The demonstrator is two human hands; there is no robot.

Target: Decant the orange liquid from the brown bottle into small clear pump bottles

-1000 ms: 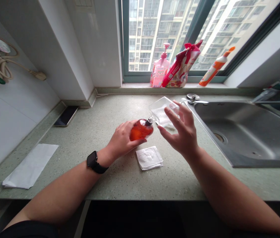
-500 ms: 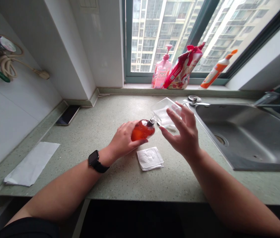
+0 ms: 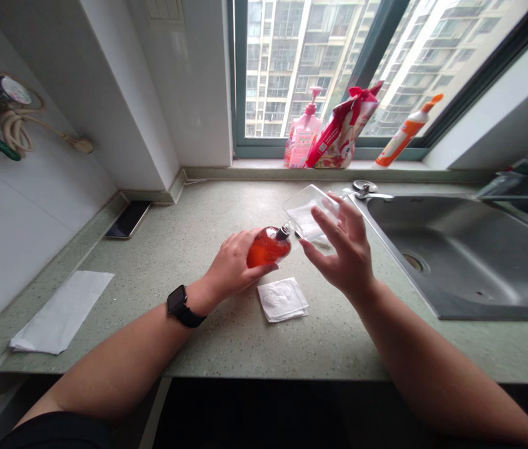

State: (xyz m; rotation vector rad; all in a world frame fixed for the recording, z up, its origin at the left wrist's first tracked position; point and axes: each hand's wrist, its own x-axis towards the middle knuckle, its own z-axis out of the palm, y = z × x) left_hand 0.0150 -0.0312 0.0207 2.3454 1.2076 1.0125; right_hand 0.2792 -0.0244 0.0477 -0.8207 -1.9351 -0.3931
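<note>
From where I'm standing, 2 bare hands are working over a speckled green counter [image 3: 339,346]. Left hand [image 3: 231,259] is closing around 1 bottle of orange-red liquid [image 3: 266,249], gripping its body, thumb along the near side; black watch [image 3: 177,300] is sitting on that wrist. Bottle is tilting right, its dark neck [image 3: 283,232] pointing at 1 clear container [image 3: 306,212], mouth end just beside the wall; can't tell if they're touching. Right hand [image 3: 348,252] is spreading, fingers curving apart over the container's right side, thumb near its lower edge; can't tell whether it's gripping or only steadying. Container is looking tilted, between bottle and sink [image 3: 432,296]. 1 folded white tissue [image 3: 283,300] is lying in front of the bottle, near the left hand's thumb. Farther left, white paper [image 3: 62,312] is lying flat, and 1 phone [image 3: 128,219] is resting by the wall. On the windowsill [image 3: 259,163], pink pump bottle [image 3: 301,142] and red bag [image 3: 339,143] are standing side by side, orange-and-white bottle [image 3: 402,140] leaning to their right.
</note>
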